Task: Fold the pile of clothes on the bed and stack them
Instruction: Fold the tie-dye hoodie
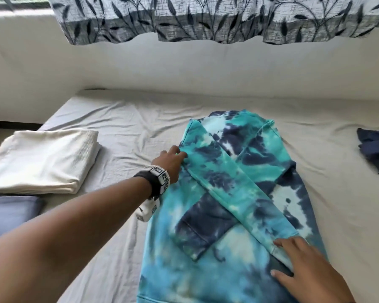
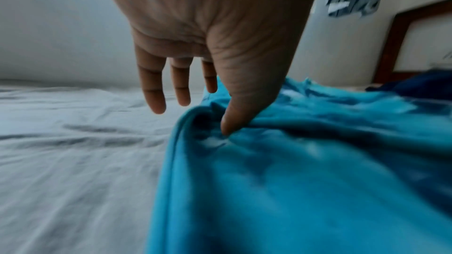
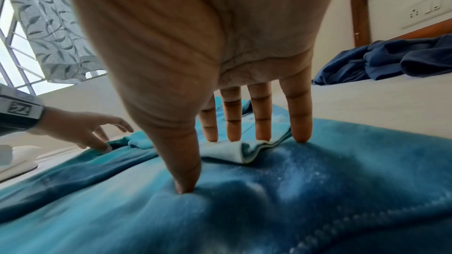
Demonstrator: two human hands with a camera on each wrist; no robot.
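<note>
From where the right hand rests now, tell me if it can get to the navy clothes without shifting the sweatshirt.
Probably yes. The right hand lies flat on the sweatshirt, holding nothing, and only bare sheet shows between it and the navy clothes; whether the arm reaches that far is uncertain.

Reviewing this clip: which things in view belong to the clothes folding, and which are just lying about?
Part of the job:
- tie-dye sweatshirt, sleeves crossed, both hands on it
- left hand at its shoulder edge
- right hand flat on a sleeve cuff
- folded white cloth
- folded grey cloth
- unfolded navy garment

Just there:
- leaf-print curtain
- bed sheet
</note>
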